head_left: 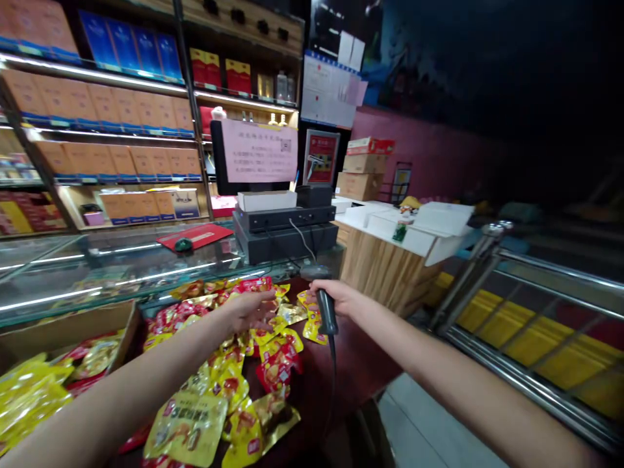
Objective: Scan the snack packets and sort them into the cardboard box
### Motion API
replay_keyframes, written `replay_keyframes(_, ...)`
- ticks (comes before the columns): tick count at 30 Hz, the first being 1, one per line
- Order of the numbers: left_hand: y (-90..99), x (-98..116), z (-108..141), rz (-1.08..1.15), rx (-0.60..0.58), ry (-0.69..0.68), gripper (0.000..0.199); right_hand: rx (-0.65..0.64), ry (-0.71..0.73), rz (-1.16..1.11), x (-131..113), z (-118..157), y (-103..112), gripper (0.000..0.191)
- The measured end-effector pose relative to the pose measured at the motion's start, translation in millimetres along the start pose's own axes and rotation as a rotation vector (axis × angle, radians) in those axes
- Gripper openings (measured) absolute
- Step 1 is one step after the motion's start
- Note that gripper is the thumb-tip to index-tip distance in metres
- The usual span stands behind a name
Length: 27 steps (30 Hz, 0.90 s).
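My right hand is wrapped round the handle of a dark handheld barcode scanner. The scanner's head points away from me, and its cord hangs down past the table's front edge. My left hand hovers over or rests on a heap of shiny snack packets, its fingers apart and partly blurred. Around it lie yellow packets, red packets and a large pale gold packet. A few yellow packets lie just left of the scanner.
An open cardboard box of packets stands at left. Behind the dark red table runs a glass counter with a monitor and a black cash drawer. A metal railing is at right.
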<state>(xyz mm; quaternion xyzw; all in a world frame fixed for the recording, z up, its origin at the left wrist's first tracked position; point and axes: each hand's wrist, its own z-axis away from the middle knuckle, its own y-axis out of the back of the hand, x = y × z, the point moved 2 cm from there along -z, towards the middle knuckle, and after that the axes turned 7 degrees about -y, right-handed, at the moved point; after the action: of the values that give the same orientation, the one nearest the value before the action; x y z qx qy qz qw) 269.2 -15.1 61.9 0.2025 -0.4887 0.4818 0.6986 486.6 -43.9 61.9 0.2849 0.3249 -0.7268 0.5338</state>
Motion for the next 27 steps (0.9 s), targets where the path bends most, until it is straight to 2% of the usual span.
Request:
replay_keyframes(3,-37.1,-6.6,-39.3,-0.029,-0.032,0.036,0.019,0.094,-0.059,-0.028,16.2,-17.3,42.7,0.011)
replay_keyframes(5,-57.2,-12.2,-59.8,-0.070,-0.037,0.049,0.019,0.138,-0.092,-0.043,27.9,-24.9,60.2,0.011)
replay_keyframes(8,-76.7,-23.8,-81.1,-0.136,-0.026,0.100,0.021,0.156,-0.112,-0.077,42.7,-30.3,70.8,0.006)
replay_keyframes(12,-84.1,-37.4,-92.3,-0.170,-0.046,0.143,0.023,0.077,-0.134,-0.133,54.5,-29.3,65.5,0.014)
replay_keyframes(18,-70.2,-37.7,-80.4,-0.142,-0.148,0.097,0.033,-0.177,-0.114,-0.227,49.4,-19.4,40.6,0.017)
replay_keyframes(21,-55.5,-36.9,-68.7,-0.092,-0.187,0.018,0.040,-0.242,-0.114,-0.191,42.8,-11.3,19.1,0.011)
replay_keyframes(23,-41.9,-38.4,-60.9,-0.073,-0.163,-0.020,0.040,-0.249,-0.100,-0.159,39.9,-5.3,1.7,0.009)
replay_keyframes(27,-5.0,-40.9,-42.6,-0.031,0.000,-0.034,0.036,-0.171,0.001,-0.073,38.6,3.3,-30.9,0.011)
